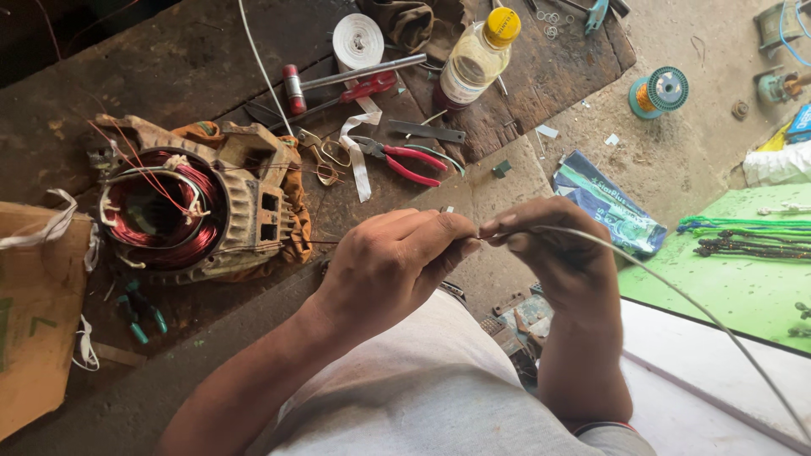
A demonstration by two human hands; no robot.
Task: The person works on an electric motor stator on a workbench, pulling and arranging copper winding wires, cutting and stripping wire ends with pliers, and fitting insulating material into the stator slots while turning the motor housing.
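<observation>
My left hand [393, 262] and my right hand [553, 245] meet fingertip to fingertip above my lap, both pinching a thin white sleeve or wire [676, 291]. The wire trails from my right hand down to the lower right edge. To the left on the floor lies a motor stator [182, 203] with red copper windings tied with white cord. It rests on an orange cloth and neither hand touches it.
Red-handled pliers [405, 159], scissors [325, 156], a white tape roll [357, 40], a yellow-capped bottle [477, 57] and a screwdriver [355, 74] lie beyond the hands. A wire spool [659, 91] sits at the right, a cardboard box [34, 321] at the left, a green board [735, 270] at the right.
</observation>
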